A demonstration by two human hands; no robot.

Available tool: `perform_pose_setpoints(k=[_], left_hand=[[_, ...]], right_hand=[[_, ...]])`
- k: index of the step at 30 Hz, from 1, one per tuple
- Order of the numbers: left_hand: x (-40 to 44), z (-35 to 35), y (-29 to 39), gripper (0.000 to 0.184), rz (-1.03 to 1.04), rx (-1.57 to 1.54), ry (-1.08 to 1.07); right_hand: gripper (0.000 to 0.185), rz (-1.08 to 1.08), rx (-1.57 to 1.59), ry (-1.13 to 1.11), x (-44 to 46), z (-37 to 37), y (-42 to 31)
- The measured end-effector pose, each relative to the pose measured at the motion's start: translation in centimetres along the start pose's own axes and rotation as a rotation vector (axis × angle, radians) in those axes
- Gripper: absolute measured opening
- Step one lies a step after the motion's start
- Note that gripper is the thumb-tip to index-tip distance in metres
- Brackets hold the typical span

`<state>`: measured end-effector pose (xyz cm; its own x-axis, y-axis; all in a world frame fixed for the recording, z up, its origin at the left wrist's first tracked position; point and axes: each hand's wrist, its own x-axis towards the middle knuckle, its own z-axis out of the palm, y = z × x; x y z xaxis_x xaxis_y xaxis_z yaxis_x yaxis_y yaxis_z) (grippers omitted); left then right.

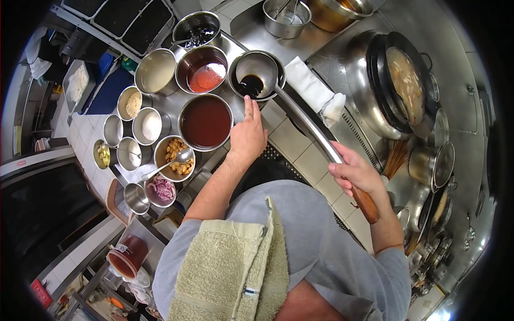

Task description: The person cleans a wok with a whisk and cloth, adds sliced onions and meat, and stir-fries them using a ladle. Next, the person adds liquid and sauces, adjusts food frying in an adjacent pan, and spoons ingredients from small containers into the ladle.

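Observation:
My right hand is closed round the long handle of a metal ladle, near its wooden end. The ladle's bowl rests over a round steel pot, tilted, with dark liquid showing at its lower side. Whether that liquid lies in the bowl or the pot is hard to tell. Two outstretched fingers of my left hand reach the near rim there, holding nothing visible; the other fingers are bent. Just left of this hand stands a pot of red-brown sauce.
Several steel containers crowd the left counter, including peanut-like pieces with a spoon and sliced onion. A folded white cloth lies beside the ladle. At right, a large wok holds cloudy liquid. A bamboo brush stands below it.

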<state>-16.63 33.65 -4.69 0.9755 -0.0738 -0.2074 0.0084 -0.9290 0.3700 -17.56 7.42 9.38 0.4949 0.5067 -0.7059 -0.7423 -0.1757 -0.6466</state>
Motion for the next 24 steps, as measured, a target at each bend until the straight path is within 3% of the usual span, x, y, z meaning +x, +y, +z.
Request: perform_pose_setpoints(k=[18, 24], left_hand=[[0.0, -0.1, 0.3, 0.084, -0.027, 0.020, -0.028], [-0.2, 0.8, 0.1, 0.085, 0.008, 0.068, 0.052]], right_hand=[[0.057, 0.046, -0.038, -0.035, 0.0, -1.5, -2.1], [0.049, 0.100, 0.151, -0.083, -0.8, -2.2, -2.9]])
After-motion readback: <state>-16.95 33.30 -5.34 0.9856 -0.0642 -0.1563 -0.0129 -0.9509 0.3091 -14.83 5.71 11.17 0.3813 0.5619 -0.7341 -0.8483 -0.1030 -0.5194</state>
